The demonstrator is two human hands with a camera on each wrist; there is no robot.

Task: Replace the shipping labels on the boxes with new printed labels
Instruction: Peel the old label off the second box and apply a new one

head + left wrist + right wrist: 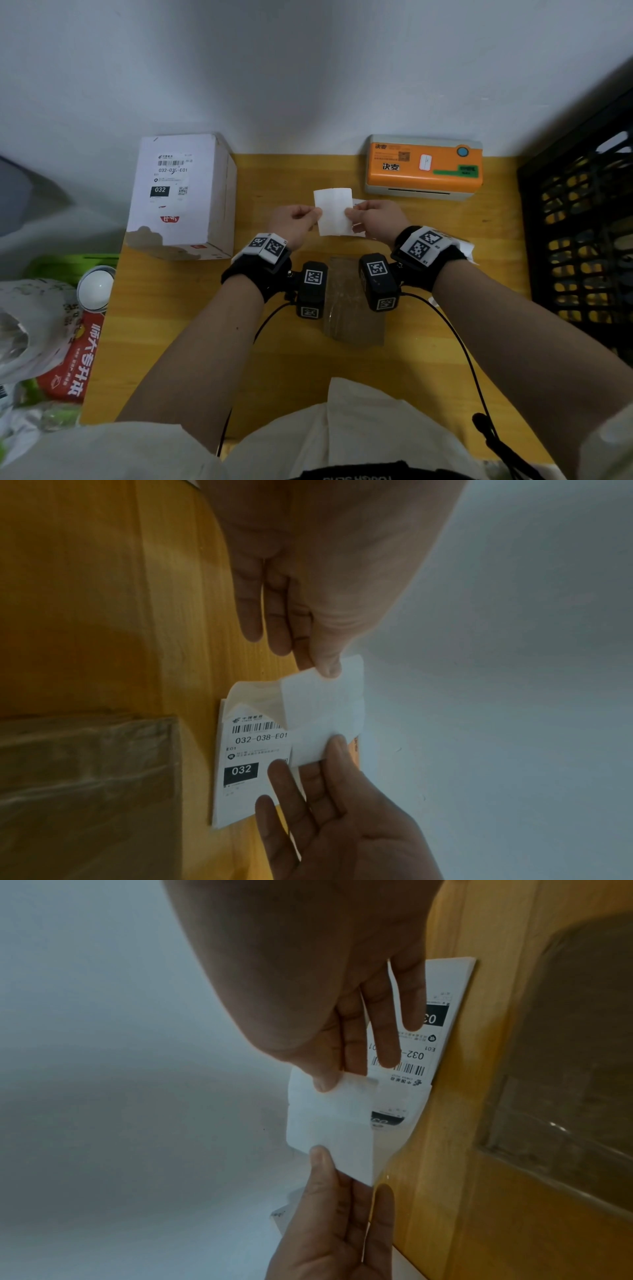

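Hands meet above the middle of the yellow wooden counter (pixel 178 329), both holding 1 white label sheet (pixel 334 212); the left hand (pixel 294 222) pinches the sheet's left edge between thumb and fingers, and the right hand (pixel 375 217) pinches its right edge; the sheet is lifted off the counter with its blank side up toward the head camera; from the left wrist view a thin layer of the sheet (pixel 322 704) curls away near the left thumb, and below it lies a printed label (pixel 246 753) showing a barcode, "032-038-E01" and a black block reading "032"; in that view the right hand's fingers (pixel 284 802) spread over this printed label; a white box (pixel 181 195) stands at the counter's far left corner against the wall, its top face bearing a shipping label (pixel 171 178) with a similar barcode and black "032" block, its near edge torn; an orange label printer (pixel 424 168) sits at the far right corner; a clear plastic bag (pixel 352 301) lies flat near the counter's middle, under the wrists; a black crate (pixel 582 240) stands off the right edge; bags and a red packet (pixel 75 356) lie off the left edge.
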